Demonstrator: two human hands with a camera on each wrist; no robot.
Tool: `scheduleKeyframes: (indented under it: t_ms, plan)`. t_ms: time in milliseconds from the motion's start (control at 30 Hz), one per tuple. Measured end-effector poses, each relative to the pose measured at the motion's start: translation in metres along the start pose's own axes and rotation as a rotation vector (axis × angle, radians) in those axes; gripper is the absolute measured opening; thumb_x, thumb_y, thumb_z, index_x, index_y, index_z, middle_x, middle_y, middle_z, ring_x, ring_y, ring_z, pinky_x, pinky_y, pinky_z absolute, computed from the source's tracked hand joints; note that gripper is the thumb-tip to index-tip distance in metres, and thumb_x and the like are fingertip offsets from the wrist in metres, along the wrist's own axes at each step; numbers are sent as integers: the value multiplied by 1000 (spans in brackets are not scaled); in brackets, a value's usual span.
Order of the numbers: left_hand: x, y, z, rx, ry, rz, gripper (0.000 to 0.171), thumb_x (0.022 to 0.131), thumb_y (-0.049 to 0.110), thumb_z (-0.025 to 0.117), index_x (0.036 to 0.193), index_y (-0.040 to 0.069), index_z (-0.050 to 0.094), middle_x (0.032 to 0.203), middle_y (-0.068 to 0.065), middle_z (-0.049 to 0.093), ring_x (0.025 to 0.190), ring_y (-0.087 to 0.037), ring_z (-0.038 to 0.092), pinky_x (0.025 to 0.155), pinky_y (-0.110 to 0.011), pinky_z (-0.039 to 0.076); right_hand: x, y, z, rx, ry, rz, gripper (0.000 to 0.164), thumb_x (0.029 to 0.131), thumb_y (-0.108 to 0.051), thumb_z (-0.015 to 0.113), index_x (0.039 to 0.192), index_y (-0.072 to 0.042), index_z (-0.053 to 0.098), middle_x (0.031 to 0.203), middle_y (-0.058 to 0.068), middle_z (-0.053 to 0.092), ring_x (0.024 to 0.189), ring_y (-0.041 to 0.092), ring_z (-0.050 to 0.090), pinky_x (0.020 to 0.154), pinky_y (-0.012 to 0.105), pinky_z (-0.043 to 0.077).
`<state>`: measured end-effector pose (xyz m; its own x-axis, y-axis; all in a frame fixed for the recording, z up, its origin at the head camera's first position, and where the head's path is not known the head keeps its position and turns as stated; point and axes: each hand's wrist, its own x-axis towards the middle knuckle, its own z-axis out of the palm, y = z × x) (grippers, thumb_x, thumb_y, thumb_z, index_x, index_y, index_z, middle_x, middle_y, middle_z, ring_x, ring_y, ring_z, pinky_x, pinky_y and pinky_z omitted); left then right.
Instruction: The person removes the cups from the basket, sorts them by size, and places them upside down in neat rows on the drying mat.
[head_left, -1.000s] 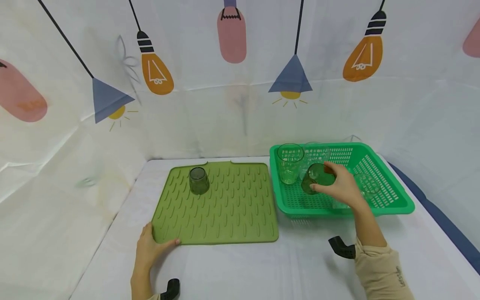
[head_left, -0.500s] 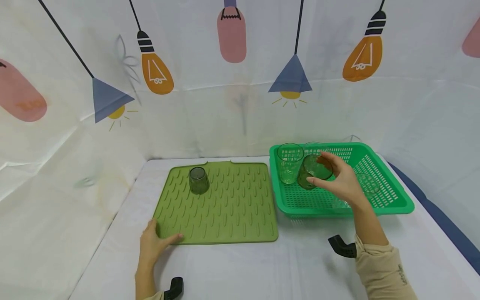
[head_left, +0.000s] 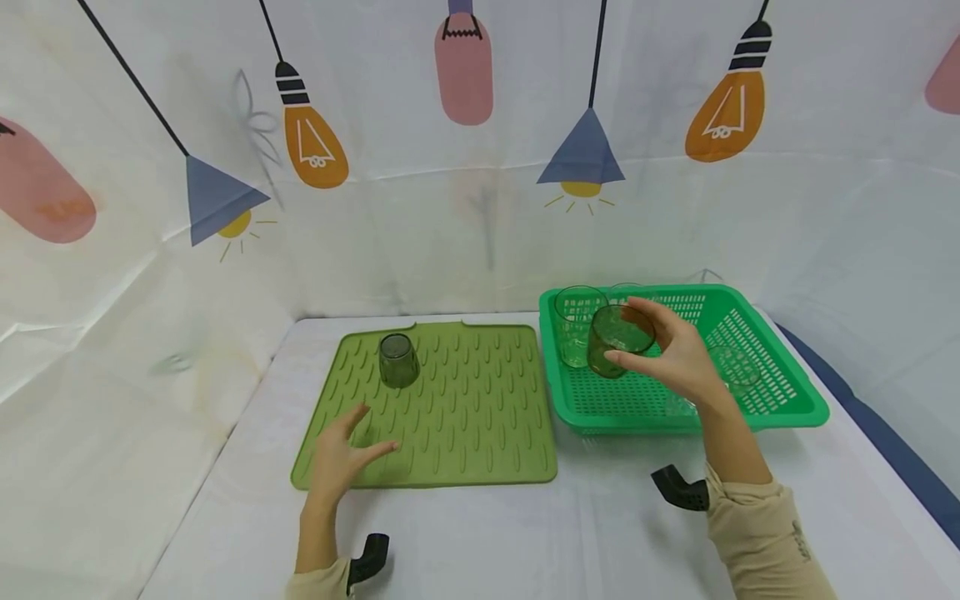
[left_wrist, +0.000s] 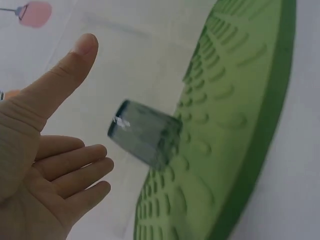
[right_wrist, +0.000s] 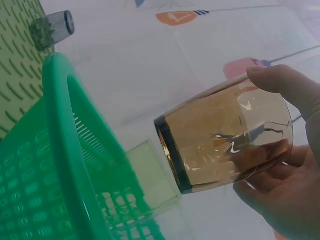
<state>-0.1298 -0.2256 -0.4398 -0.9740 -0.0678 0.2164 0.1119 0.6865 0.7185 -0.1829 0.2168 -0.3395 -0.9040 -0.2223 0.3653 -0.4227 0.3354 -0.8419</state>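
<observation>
My right hand (head_left: 671, 354) grips an amber-brown glass tumbler (head_left: 619, 342) near its rim, thumb on one side and fingers on the other. In the right wrist view the tumbler (right_wrist: 225, 137) shows its thick dark base toward the green basket (right_wrist: 62, 145). My left hand (head_left: 337, 454) hovers over the front left of the olive-green drying mat (head_left: 465, 417), thumb and fingers spread and nothing held. A dark grey glass (head_left: 398, 362) stands upside down toward the mat's back left; the left wrist view shows this grey glass (left_wrist: 145, 132) beyond the fingers.
The green plastic basket (head_left: 600, 421) stands on the right of the white-covered table (head_left: 495, 542). Inside it are a tall clear glass (head_left: 577, 333) at the left and another clear glass (head_left: 735, 367) at the right. A printed curtain (head_left: 420, 233) hangs behind.
My right hand has lifted the amber tumbler and shifted it slightly left. My left hand has let go of the mat's front left corner and moved up and right over the mat.
</observation>
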Motion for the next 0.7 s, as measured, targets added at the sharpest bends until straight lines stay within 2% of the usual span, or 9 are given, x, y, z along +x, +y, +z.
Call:
scheduleKeyframes:
  t_ms: [100, 233, 500, 700]
  plan:
    - [5, 11, 2, -30, -13, 46, 83, 68, 26, 85, 133, -8, 47, 130, -23, 54, 123, -40, 47, 99, -55, 41, 1, -1, 1, 7, -8, -4, 72, 80, 0, 72, 141, 4, 35, 135, 23, 44, 118, -4, 44, 93, 7, 39]
    - [13, 26, 5, -65, -42, 74, 84, 67, 24, 86, 135, -4, 46, 133, -19, 53, 125, -37, 47, 101, -52, 40, 2, -4, 4, 13, -23, 0, 72, 80, 0, 73, 141, 4, 35, 136, 22, 44, 118, -3, 44, 94, 8, 39]
    - [28, 55, 17, -171, -69, 196, 84, 64, 17, 87, 134, -6, 47, 130, -20, 55, 123, -35, 50, 101, -50, 41, 3, -9, 10, -2, -39, 1, 72, 79, -2, 74, 140, 4, 37, 135, 23, 45, 119, 1, 45, 94, 9, 39]
    - [36, 76, 25, -235, -138, 235, 84, 66, 19, 86, 136, -4, 45, 133, -20, 53, 124, -33, 49, 101, -46, 42, 4, -14, 16, 5, -60, 14, 72, 78, -2, 74, 140, 4, 37, 136, 21, 46, 126, 23, 43, 94, 9, 40]
